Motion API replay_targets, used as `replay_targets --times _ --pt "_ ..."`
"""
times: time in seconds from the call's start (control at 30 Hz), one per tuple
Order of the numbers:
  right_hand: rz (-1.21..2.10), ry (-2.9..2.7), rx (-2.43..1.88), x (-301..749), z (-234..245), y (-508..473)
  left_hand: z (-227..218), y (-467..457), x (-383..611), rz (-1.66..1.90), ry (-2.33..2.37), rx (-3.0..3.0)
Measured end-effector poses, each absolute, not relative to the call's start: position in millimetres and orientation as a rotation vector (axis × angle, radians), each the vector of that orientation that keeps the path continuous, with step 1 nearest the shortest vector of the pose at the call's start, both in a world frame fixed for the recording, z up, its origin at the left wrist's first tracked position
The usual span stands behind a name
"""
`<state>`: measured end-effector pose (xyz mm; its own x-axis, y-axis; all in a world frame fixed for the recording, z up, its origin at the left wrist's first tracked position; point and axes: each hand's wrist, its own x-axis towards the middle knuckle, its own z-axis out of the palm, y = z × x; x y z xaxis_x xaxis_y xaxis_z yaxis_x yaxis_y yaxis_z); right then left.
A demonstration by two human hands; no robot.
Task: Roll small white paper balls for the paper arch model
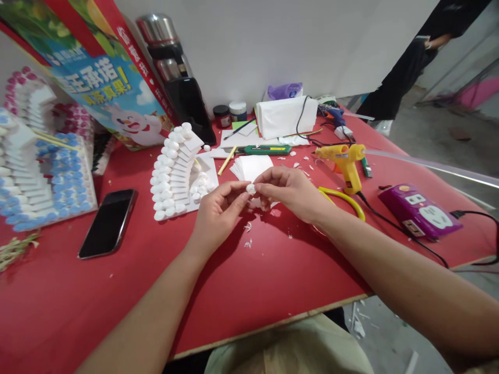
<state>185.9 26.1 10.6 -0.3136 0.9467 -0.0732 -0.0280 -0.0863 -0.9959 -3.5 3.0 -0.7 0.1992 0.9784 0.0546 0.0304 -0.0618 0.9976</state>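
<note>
Between the fingertips of both hands is a small white crumpled piece (251, 189), perhaps a paper or tissue ball. My left hand (222, 210) pinches it from the left, and my right hand (288, 192) pinches it from the right. Just beyond the fingers lies a stack of white paper squares (251, 166). To the left stands a curved white model (171, 176) edged with rows of round white pads. Small white scraps (248, 243) are scattered on the red table (249, 291) below the hands.
A yellow glue gun (343, 161) and a purple power strip (421, 212) with cables lie right. A green utility knife (265, 150) is behind the paper. At left are a phone (108, 223) and a blue-and-white model (66, 182). A person (421, 62) stands beyond the table.
</note>
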Motion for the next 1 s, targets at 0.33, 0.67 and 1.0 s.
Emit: replay_targets --times 0.33,0.67,1.0 --pt "1.532 -1.403 -1.02 182.6 2.0 24.7 0.2 2.8 1.1 1.133 1.097 1.172" --pt "1.475 -1.414 -0.979 177.7 0.2 19.4 -4.4 4.0 -2.4 1.122 1.019 1.058" --pt "1.637 -1.238 -0.958 183.7 -5.1 29.1 2.9 5.1 -2.3 1.056 0.988 1.177"
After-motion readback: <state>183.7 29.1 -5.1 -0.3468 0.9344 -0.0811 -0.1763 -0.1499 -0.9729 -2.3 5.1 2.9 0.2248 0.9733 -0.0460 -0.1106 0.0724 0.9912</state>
